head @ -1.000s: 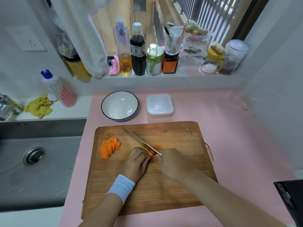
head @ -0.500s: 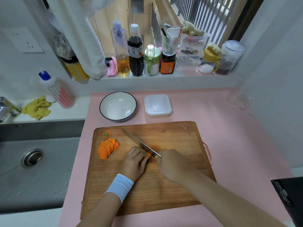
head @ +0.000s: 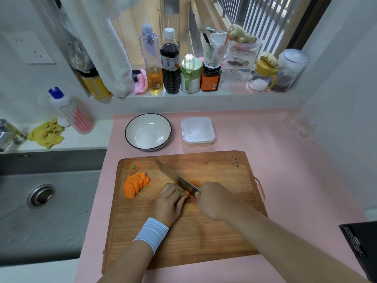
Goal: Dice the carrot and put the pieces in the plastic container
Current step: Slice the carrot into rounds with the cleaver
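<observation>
At the middle of the brown wooden cutting board (head: 214,231), your left hand (head: 170,203) has its fingers curled over the orange carrot piece (head: 187,193), pinning it down. Only a sliver of orange shows between your hands. Your right hand (head: 214,198) grips the handle of the long steel kitchen knife (head: 175,176), with the blade angled away to the left and its heel at the carrot.

Tuck your left fingertips behind the knuckles and let the blade ride against them. The piece is short, so cut slowly and evenly.

The fan of orange carrot slices (head: 135,184) lies near the board's left edge, with the round carrot end (head: 134,166) just beyond it, both well apart from the cut. The square clear plastic container (head: 197,129) sits on the pink desk (head: 285,160) beyond the board, beside the white dark-rimmed bowl (head: 148,131). Its lid looks to be on, so it will likely need opening before any pieces go in.
</observation>
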{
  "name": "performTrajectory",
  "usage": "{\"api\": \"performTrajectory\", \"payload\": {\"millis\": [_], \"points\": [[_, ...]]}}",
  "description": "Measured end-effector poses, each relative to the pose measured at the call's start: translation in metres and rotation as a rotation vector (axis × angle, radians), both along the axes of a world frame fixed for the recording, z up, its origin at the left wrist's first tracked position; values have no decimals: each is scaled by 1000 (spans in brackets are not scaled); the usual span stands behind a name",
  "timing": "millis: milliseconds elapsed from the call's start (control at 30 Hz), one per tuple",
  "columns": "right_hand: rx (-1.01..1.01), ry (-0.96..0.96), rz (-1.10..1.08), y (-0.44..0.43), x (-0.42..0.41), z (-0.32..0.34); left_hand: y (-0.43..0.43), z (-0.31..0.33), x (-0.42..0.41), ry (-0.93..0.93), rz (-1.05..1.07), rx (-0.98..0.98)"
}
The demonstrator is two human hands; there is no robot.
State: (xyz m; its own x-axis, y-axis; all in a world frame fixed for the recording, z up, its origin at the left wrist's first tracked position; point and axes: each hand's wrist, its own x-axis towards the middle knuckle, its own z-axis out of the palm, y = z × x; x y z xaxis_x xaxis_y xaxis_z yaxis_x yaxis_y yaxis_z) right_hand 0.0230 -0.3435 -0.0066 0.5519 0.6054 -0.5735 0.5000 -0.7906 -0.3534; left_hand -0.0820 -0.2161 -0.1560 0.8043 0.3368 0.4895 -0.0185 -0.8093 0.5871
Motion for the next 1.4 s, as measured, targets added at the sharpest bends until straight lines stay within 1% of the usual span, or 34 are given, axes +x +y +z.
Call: {"api": "performTrajectory", "payload": {"millis": [167, 400, 733, 867, 967, 1233, 1400], "points": [[-64, 27, -9, 8, 3, 1, 0, -3, 0, 10, 8, 2], [-84, 22, 8, 17, 7, -10, 1, -8, -1, -4, 3, 2], [-9, -36, 30, 5, -1, -37, 1, -13, -1, -31, 1, 18], [34, -60, 11, 3, -2, -40, 0, -14, 1, -45, 0, 30], [26, -75, 24, 2, -4, -38, 0, -15, 1, -59, 2, 36], [34, 0, -25, -6, -5, -45, -1, -16, -2, -48, 18, 56], [9, -18, -34, -7, -5, -45, -2, -15, -3, -19, 22, 89]]}}
